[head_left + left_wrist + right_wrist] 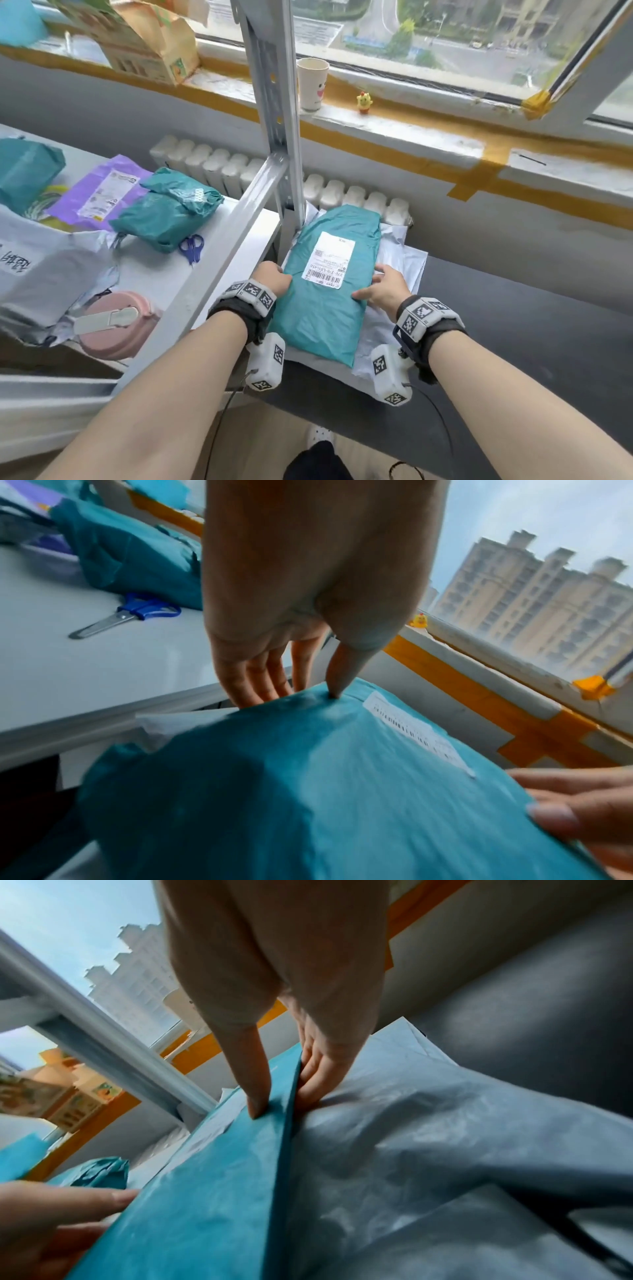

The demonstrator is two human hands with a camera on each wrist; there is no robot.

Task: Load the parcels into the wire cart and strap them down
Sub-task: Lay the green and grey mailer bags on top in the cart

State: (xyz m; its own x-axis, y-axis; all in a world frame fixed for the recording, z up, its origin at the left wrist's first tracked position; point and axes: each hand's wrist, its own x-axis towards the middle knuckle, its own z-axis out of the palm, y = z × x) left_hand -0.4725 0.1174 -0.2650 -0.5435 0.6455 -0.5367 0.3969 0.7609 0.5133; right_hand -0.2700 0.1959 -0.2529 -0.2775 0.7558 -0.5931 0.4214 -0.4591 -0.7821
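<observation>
A teal parcel (329, 308) with a white shipping label lies lengthwise on a white-grey parcel (404, 263), just right of the shelf post. My left hand (272, 279) grips its left edge, thumb on top and fingers down the side (253, 693). On the opposite edge, my right hand (376, 284) pinches the teal parcel (212, 1191), thumb pressed on top, fingers (311, 1074) tucked between it and the white-grey parcel (445, 1137). What the parcels rest on is hidden; no wire cart or strap shows.
The white shelf (219, 274) on the left holds two more teal parcels (164, 216), a purple parcel (99, 192), a grey parcel (44, 274), blue scissors (192, 248) and a pink bottle (116, 322). A metal post (274, 120) stands beside my left hand. Radiator (342, 192) and windowsill behind.
</observation>
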